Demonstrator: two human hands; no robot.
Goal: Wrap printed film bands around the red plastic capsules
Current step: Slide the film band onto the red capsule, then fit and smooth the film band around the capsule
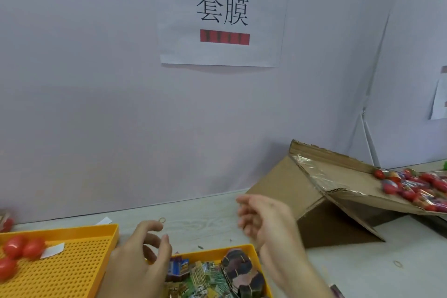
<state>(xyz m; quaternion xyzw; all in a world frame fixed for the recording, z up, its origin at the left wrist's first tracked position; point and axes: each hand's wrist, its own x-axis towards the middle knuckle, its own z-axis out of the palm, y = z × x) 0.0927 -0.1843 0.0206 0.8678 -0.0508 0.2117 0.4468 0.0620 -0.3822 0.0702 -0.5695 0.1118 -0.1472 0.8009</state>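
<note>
Red capsules [23, 248] wait in my perforated yellow tray [72, 271] at the counter's left edge; film bands [208, 276] fill the near tray. My left hand [142, 256] and right hand [268, 222] hover loosely curled, empty. Next, I judge: pinch one band.

Both hands [145, 251] [263, 220] loosely curled, empty

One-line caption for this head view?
Both empty hands, left hand and right hand, hover above yellow trays beside red capsules.
</note>
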